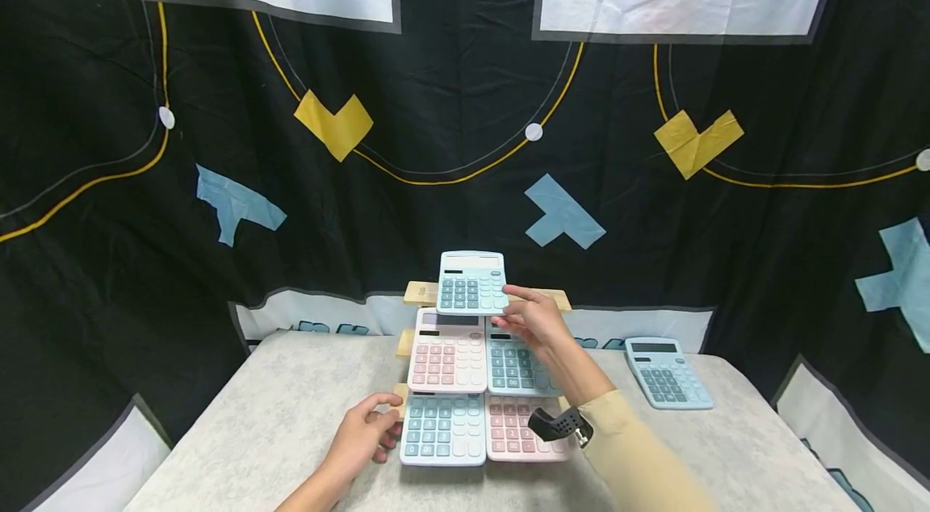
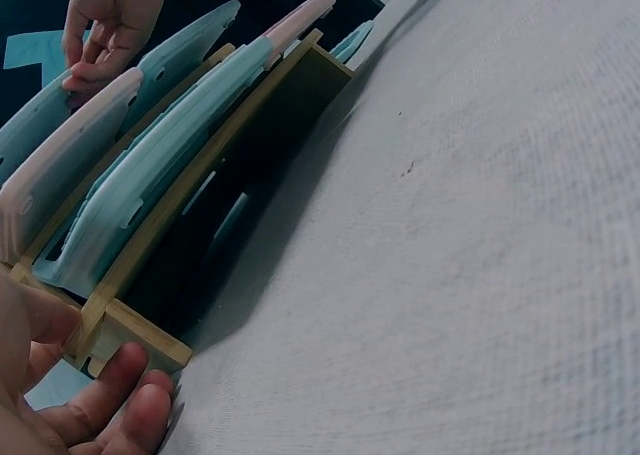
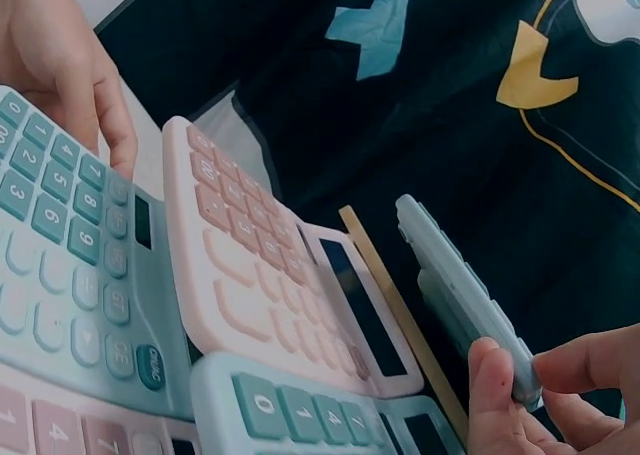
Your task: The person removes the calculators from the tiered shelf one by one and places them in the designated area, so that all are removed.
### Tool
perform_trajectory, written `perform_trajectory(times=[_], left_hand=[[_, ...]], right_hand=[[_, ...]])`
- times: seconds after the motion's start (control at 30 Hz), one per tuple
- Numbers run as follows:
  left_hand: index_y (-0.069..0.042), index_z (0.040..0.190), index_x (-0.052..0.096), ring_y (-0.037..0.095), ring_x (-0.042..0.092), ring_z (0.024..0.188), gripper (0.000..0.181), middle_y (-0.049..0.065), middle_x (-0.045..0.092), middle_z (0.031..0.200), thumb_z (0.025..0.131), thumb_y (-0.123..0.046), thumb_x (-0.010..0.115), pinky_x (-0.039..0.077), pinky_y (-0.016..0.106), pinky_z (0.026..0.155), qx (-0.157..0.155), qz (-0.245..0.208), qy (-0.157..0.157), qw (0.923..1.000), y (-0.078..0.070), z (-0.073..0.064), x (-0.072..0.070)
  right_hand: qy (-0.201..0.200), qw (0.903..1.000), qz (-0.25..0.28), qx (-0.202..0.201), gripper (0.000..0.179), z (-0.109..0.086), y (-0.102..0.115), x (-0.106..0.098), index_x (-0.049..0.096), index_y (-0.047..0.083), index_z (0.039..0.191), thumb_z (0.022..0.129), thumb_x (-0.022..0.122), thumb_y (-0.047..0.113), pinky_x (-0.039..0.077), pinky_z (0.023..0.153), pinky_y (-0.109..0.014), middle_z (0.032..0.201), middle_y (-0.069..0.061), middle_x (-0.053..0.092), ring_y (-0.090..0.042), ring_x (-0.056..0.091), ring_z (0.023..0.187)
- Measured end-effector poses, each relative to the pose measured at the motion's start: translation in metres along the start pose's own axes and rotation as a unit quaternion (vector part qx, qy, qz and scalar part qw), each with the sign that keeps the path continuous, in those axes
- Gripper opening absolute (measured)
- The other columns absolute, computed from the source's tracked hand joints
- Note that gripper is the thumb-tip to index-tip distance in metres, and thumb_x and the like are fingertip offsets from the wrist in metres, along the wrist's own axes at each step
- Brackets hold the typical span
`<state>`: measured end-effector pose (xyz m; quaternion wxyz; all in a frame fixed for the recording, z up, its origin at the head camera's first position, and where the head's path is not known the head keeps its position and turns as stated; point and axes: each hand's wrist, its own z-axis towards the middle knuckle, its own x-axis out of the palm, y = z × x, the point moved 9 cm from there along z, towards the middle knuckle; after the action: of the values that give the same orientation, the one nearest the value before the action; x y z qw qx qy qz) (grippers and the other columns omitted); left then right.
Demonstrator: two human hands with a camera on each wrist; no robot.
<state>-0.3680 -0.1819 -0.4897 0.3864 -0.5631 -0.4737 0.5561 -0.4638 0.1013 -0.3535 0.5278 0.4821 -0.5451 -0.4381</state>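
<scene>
My right hand (image 1: 535, 320) pinches a light-blue calculator (image 1: 471, 283) by its right edge, at the top tier of a wooden display rack (image 1: 419, 293). In the right wrist view that calculator (image 3: 470, 295) is seen edge-on between thumb and fingers, beyond the rack's top rail (image 3: 400, 320). My left hand (image 1: 363, 435) grips the rack's lower left corner, thumb and fingers around the wooden end (image 2: 140, 335). On the middle tier stand a pink calculator (image 1: 447, 354) and a blue one (image 1: 508, 371), partly behind my right hand. The bottom tier holds a blue calculator (image 1: 443, 431) and a pink one (image 1: 512, 431).
Another blue calculator (image 1: 668, 373) lies on the pale table (image 1: 291, 391), right of the rack. A black patterned cloth (image 1: 450, 92) hangs behind the table. A dark wristband (image 1: 559, 425) on my right wrist overlaps the lower pink calculator.
</scene>
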Motion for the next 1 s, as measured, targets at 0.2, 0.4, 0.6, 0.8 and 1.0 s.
perform_trajectory(times=[0.2, 0.4, 0.6, 0.8, 1.0], left_hand=[[-0.007, 0.124, 0.064, 0.02, 0.063, 0.07, 0.029, 0.006, 0.069, 0.084, 0.097, -0.017, 0.058, 0.053, 0.034, 0.055, -0.01, 0.009, -0.014, 0.9998, 0.003, -0.001, -0.008], [-0.007, 0.123, 0.064, 0.02, 0.063, 0.069, 0.029, 0.007, 0.069, 0.083, 0.097, -0.017, 0.058, 0.053, 0.034, 0.055, -0.011, 0.004, -0.016, 0.9998, 0.007, 0.0, -0.012], [-0.007, 0.123, 0.064, 0.02, 0.062, 0.069, 0.029, 0.006, 0.069, 0.083, 0.097, -0.018, 0.058, 0.053, 0.034, 0.055, -0.013, 0.004, -0.015, 0.9998, 0.009, 0.0, -0.009], [-0.008, 0.123, 0.064, 0.02, 0.062, 0.069, 0.029, 0.006, 0.069, 0.083, 0.097, -0.018, 0.059, 0.052, 0.034, 0.055, -0.009, 0.004, -0.011, 0.9999, 0.006, 0.001, -0.004], [-0.008, 0.123, 0.064, 0.02, 0.062, 0.068, 0.029, 0.006, 0.069, 0.082, 0.097, -0.019, 0.058, 0.052, 0.033, 0.054, 0.007, 0.005, -0.008, 0.9999, 0.0, 0.0, 0.0]], right_hand=[[0.008, 0.9999, 0.002, -0.006, 0.05, -0.005, 0.007, -0.004, 0.057, 0.008, 0.139, 0.091, 0.056, -0.005, 0.058, 0.071, -0.023, 0.126, -0.024, 0.061, -0.019, 0.074, 0.076], [-0.007, 0.9999, -0.009, -0.01, 0.046, -0.011, 0.013, -0.018, 0.059, 0.01, 0.137, 0.092, 0.057, -0.002, 0.058, 0.072, -0.022, 0.125, -0.02, 0.062, -0.02, 0.074, 0.079], [-0.009, 0.9997, -0.019, -0.012, 0.049, -0.014, 0.018, -0.034, 0.057, 0.008, 0.139, 0.092, 0.055, -0.003, 0.058, 0.071, -0.022, 0.125, -0.021, 0.061, -0.019, 0.074, 0.078], [-0.023, 0.9993, -0.027, -0.006, 0.049, -0.016, 0.022, -0.057, 0.055, 0.007, 0.141, 0.093, 0.053, -0.002, 0.058, 0.07, -0.021, 0.126, -0.021, 0.059, -0.018, 0.073, 0.077], [-0.022, 0.9993, -0.03, -0.007, 0.053, -0.021, 0.028, -0.078, 0.051, 0.006, 0.145, 0.092, 0.052, -0.001, 0.058, 0.077, -0.022, 0.137, -0.019, 0.052, -0.019, 0.071, 0.091]])
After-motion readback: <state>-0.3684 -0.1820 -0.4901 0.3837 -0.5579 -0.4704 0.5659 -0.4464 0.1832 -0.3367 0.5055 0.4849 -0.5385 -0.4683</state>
